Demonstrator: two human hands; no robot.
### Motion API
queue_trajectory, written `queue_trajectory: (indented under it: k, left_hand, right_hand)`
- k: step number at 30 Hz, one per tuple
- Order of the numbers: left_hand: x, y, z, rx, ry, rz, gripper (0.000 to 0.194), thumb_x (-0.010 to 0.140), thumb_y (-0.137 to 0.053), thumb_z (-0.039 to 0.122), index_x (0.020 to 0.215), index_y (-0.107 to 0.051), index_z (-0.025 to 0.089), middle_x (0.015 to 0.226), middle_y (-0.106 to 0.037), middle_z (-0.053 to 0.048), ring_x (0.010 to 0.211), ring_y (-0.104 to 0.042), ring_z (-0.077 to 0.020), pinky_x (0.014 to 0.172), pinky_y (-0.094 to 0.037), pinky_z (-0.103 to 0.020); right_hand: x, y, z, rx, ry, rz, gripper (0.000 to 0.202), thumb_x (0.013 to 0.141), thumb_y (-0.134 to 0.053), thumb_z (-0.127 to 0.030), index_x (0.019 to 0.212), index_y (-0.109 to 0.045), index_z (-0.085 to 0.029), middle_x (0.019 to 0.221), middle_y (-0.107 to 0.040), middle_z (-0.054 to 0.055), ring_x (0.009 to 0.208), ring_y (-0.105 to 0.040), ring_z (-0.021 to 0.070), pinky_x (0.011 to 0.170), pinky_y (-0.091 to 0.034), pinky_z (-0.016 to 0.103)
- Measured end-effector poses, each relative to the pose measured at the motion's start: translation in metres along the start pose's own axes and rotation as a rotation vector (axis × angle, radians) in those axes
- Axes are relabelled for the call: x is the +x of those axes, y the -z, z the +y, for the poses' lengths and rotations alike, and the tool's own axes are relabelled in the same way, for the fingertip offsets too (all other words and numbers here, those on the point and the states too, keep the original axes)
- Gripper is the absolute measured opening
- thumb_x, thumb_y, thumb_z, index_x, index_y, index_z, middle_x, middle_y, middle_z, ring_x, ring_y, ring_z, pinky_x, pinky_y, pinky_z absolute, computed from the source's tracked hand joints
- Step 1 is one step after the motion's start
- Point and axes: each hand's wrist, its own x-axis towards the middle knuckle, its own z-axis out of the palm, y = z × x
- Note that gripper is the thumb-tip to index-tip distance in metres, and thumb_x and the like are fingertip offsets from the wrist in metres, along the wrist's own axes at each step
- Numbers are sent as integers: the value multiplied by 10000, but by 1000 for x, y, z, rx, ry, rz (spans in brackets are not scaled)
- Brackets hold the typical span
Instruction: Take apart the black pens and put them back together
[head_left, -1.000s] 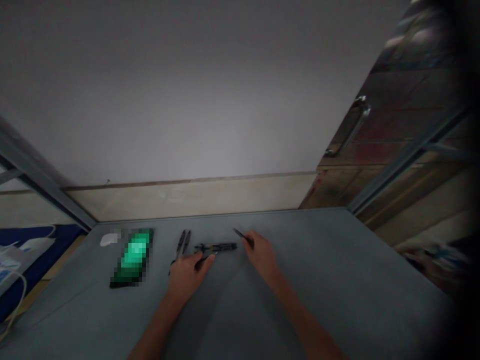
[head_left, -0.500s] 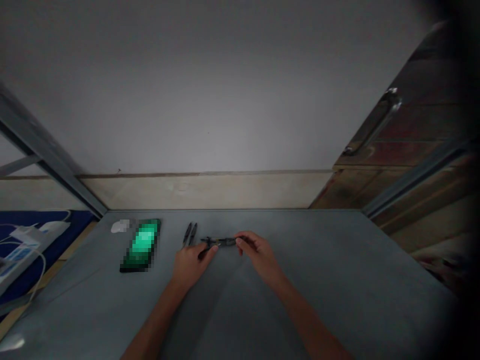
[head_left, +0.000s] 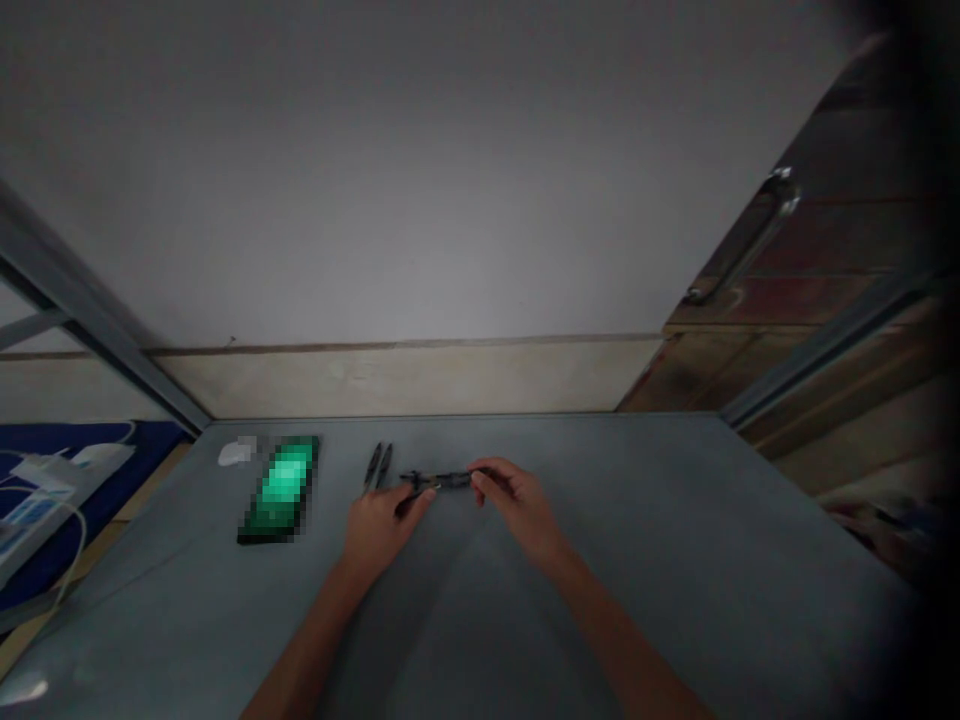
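A narrow black object (head_left: 454, 480) with a small yellowish spot lies crosswise between my hands, low over the grey table (head_left: 480, 620). Its exact kind is too small and dim to make out. My right hand (head_left: 517, 503) pinches its right end between thumb and fingers. At its left part, my left hand (head_left: 379, 523) is closed with the thumb against the fingers, and a small bright tip shows by the thumb. Just beyond the left hand, two slim dark tools (head_left: 379, 465) with thin shafts lie side by side; the hand hides their lower ends.
A phone (head_left: 281, 490) with a green, blurred screen lies left of the hands, with a small white item (head_left: 236, 452) by it. Farther left, a white power strip (head_left: 45, 510) with cables rests on blue cloth. A pale wall (head_left: 420, 200) rises behind the table.
The view has shifted very slightly. Both hands keep their grip on the narrow black object, with hardly any movement.
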Motion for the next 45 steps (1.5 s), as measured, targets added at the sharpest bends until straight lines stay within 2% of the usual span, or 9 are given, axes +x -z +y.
queue_trajectory:
  k: [13, 23, 33, 40, 45]
  left_hand:
    - [-1, 0, 1, -10, 11, -4, 479, 922, -443, 568, 686, -662, 214, 584, -618, -27, 579, -611, -151, 551, -325, -244]
    - [-1, 2, 2, 2, 7, -5, 499, 925, -431, 578, 681, -660, 207, 602, -639, -31, 588, -620, -159, 548, -312, -248]
    - [0, 2, 1, 7, 7, 6, 491, 925, -431, 575, 690, -655, 207, 577, -621, -21, 580, -624, -164, 539, -309, -249]
    - [-1, -2, 1, 7, -27, -27, 449, 932, -446, 541, 707, -639, 205, 603, -640, -23, 588, -627, -162, 538, -312, -246]
    - [-1, -6, -1, -17, -147, -124, 342, 954, -448, 463, 856, -663, 216, 713, -688, -27, 657, -657, -177, 578, -376, -256]
  right_hand:
    - [0, -2, -3, 63, -33, 37, 294, 846, -586, -445, 960, -665, -185, 711, -631, 8, 641, -598, 153, 660, -483, 290]
    - [2, 0, 2, 83, -38, 13, 291, 837, -607, -447, 938, -663, -180, 697, -608, 2, 613, -574, 142, 615, -465, 273]
    - [1, -4, 5, 79, -22, 9, 284, 864, -588, -431, 976, -673, -184, 726, -638, 10, 653, -613, 153, 671, -489, 287]
    - [0, -4, 3, 69, -7, -74, 243, 864, -599, -398, 963, -670, -189, 700, -613, -7, 626, -590, 137, 641, -473, 266]
    - [-4, -10, 8, 24, -10, -156, 225, 875, -593, -354, 1010, -676, -195, 698, -622, -3, 660, -599, 144, 641, -457, 257]
